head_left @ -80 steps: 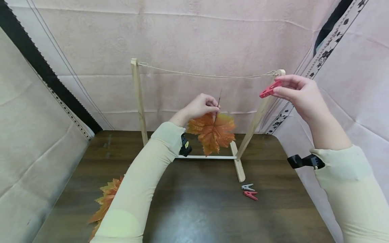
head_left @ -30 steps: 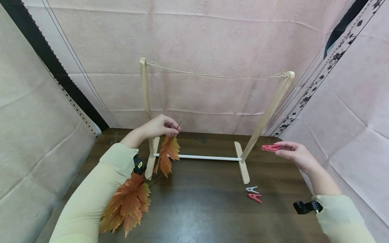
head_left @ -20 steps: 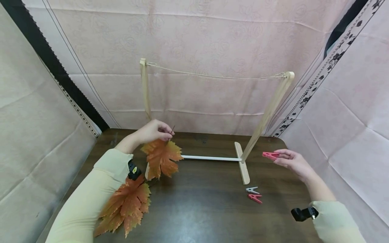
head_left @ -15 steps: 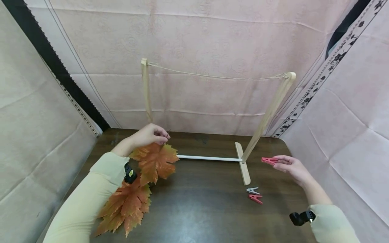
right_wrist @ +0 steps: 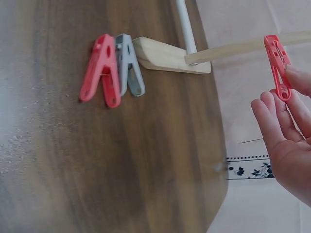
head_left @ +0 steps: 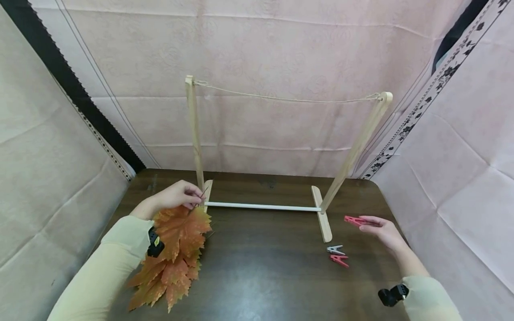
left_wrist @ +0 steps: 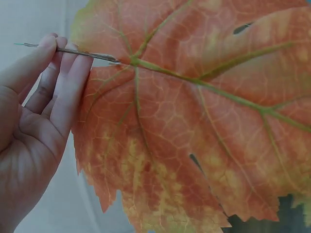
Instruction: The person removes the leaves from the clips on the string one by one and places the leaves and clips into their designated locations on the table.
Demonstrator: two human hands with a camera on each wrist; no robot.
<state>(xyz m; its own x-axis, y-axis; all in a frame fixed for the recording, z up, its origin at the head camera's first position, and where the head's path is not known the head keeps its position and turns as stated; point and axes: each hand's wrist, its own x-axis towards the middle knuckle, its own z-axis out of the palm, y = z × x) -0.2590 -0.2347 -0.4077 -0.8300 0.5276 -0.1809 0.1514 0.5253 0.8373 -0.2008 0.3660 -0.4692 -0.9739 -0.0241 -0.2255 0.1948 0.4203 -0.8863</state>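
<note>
My left hand point(head_left: 176, 197) pinches the thin stem of an orange artificial maple leaf point(head_left: 180, 229) by the left foot of the wooden rack. In the left wrist view, that leaf point(left_wrist: 194, 97) spreads out to the right of the thumb and fingers. Below it in the head view lies a pile of similar leaves point(head_left: 166, 281), partly covered by it. At the right, my right hand point(head_left: 383, 232) holds a red clothespin point(head_left: 355, 220) between thumb and fingers. The right wrist view shows this clothespin point(right_wrist: 278, 68) closely. A grey clothespin point(head_left: 335, 250) and another red clothespin point(head_left: 339, 260) lie nearby on the table.
A wooden rack with a left post point(head_left: 194, 133) and a right post point(head_left: 357, 149) stands towards the back. A string point(head_left: 281, 99) runs between the post tops, a white bar point(head_left: 261, 206) between the feet. Patterned cloth point(head_left: 261, 53) surrounds the brown table point(head_left: 265, 267).
My left hand has carried the leaf from mid-rack leftwards and down to above the leaf pile. My right hand has lowered the red clothespin from near the right post's top.
</note>
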